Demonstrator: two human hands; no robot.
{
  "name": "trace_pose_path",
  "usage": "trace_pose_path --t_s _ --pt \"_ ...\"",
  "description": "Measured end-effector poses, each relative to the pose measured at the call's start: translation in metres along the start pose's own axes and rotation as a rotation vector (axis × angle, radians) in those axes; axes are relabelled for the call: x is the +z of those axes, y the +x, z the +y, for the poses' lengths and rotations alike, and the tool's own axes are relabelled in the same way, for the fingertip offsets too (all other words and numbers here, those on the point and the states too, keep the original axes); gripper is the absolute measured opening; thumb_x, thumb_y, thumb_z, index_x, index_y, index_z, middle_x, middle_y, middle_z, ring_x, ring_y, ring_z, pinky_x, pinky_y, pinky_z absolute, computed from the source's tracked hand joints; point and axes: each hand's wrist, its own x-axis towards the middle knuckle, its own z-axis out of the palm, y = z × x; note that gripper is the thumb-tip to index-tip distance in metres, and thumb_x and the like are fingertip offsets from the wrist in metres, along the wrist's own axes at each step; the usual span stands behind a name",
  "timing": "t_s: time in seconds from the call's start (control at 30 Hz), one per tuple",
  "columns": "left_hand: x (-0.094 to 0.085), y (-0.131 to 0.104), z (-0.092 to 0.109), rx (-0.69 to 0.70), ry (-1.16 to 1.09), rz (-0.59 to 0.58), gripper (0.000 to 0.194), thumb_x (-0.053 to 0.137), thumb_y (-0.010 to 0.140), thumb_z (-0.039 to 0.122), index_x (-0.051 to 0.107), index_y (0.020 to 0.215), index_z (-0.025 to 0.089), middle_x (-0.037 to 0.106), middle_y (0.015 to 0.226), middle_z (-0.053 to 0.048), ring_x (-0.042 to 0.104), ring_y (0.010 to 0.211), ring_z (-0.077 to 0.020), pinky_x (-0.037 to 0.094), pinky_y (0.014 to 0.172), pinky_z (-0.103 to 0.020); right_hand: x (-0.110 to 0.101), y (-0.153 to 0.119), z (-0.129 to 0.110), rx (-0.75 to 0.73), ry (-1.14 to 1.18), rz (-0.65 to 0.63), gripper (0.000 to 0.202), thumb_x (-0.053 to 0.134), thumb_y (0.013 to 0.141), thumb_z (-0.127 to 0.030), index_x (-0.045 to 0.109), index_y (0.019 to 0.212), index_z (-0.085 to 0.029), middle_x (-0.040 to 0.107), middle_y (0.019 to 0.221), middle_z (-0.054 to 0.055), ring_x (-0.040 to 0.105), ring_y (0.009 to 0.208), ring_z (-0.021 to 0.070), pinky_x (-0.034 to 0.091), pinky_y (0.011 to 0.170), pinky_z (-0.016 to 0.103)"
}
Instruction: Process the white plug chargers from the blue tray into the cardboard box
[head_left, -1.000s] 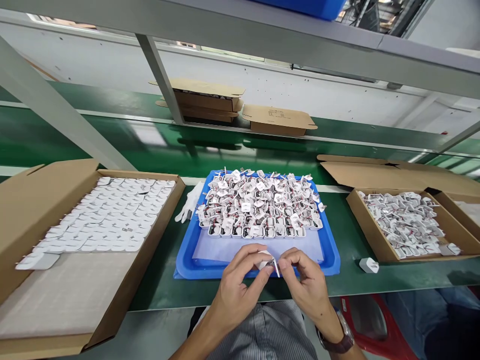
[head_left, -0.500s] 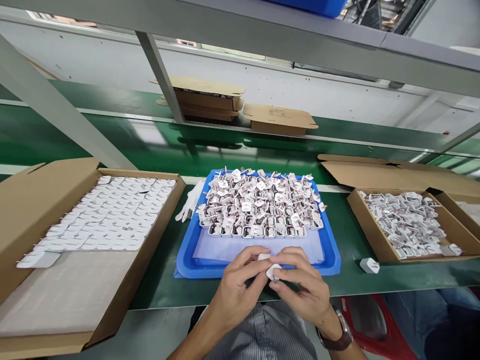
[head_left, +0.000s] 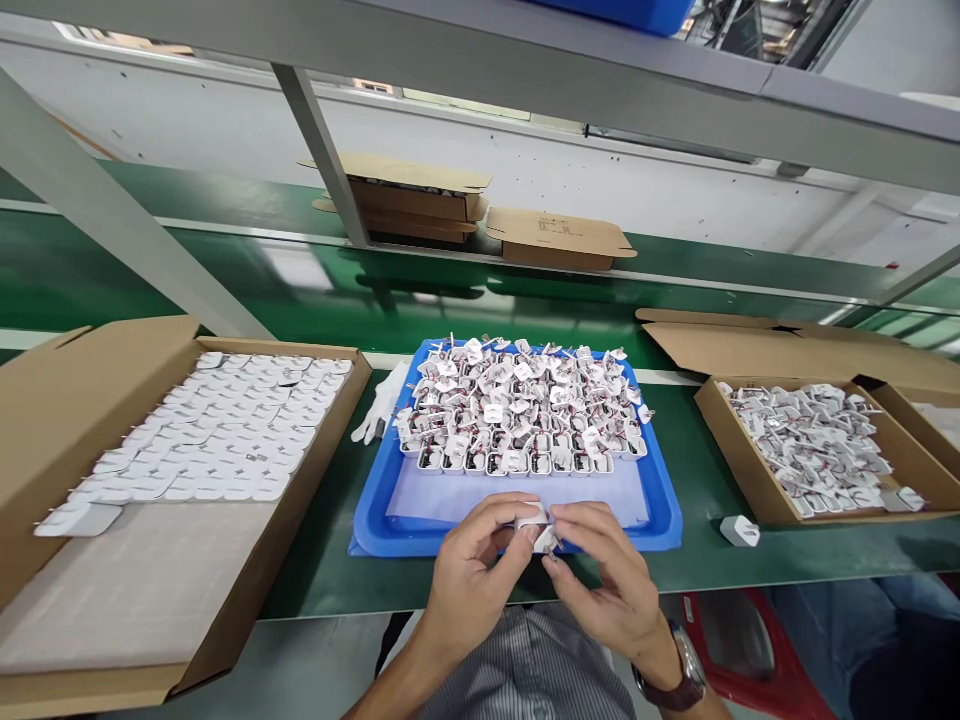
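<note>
In front of the blue tray (head_left: 667, 520), my left hand (head_left: 472, 575) is closed around a small white plug adapter (head_left: 531, 517), thumb in front and fingers behind. Its plug cover (head_left: 545, 541) with metal prongs sits tilted at the adapter's right side. My right hand (head_left: 607, 575) is partly closed on that side, its fingertips above and its thumb near the prongs. Exactly how cover and casing meet is hidden by my fingers. Behind my hands, white adapter casings (head_left: 540, 462) stand packed in the tray, many with loose pronged covers and red wires on top.
At left, a cardboard box (head_left: 277, 530) holds rows of white adapters (head_left: 225, 430). Another box (head_left: 742, 470) at right contains loose pronged covers (head_left: 817, 445). One white adapter (head_left: 739, 531) lies beside it. A white glove (head_left: 380, 403) touches the tray's left side. Overhead runs a grey shelf beam (head_left: 480, 60).
The adapter has turned in my left hand, showing more of its casing and the prongs. My left thumb has moved onto its front, and my right fingers have spread slightly.
</note>
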Motion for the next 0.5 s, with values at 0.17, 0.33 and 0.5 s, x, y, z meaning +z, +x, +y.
trace_pose_path --t_s 0.17,0.33,0.5 --pt "0.002 0.001 0.006 -0.077 -0.075 0.017 0.007 0.075 0.089 0.017 0.08 0.094 0.018 0.08 0.103 -0.009 0.077 0.096 -0.0194 0.064 0.084 -0.023 0.003 0.001 0.002 0.014 0.04 0.053 0.047 0.068 0.085 0.006 0.069 0.124 -0.02 0.071 0.111 0.012 0.068 0.1 0.025 0.06 0.083 0.044" --pt "0.002 0.003 0.005 -0.111 -0.132 0.048 0.01 0.081 0.079 0.012 0.079 0.088 0.018 0.081 0.097 -0.007 0.078 0.086 -0.018 0.064 0.078 -0.022 -0.005 0.004 -0.002 -0.124 -0.1 -0.08 0.042 0.066 0.088 0.008 0.069 0.125 -0.013 0.074 0.11 0.016 0.068 0.103 0.0256 0.062 0.083 0.042" --pt "-0.01 0.008 0.008 -0.232 -0.114 -0.108 0.018 0.078 0.087 0.022 0.084 0.104 0.02 0.082 0.116 -0.01 0.078 0.105 -0.0226 0.063 0.093 -0.027 -0.014 0.004 0.001 -0.114 -0.139 -0.152 0.043 0.066 0.09 0.007 0.067 0.128 -0.012 0.074 0.115 0.017 0.067 0.108 0.0263 0.061 0.089 0.045"
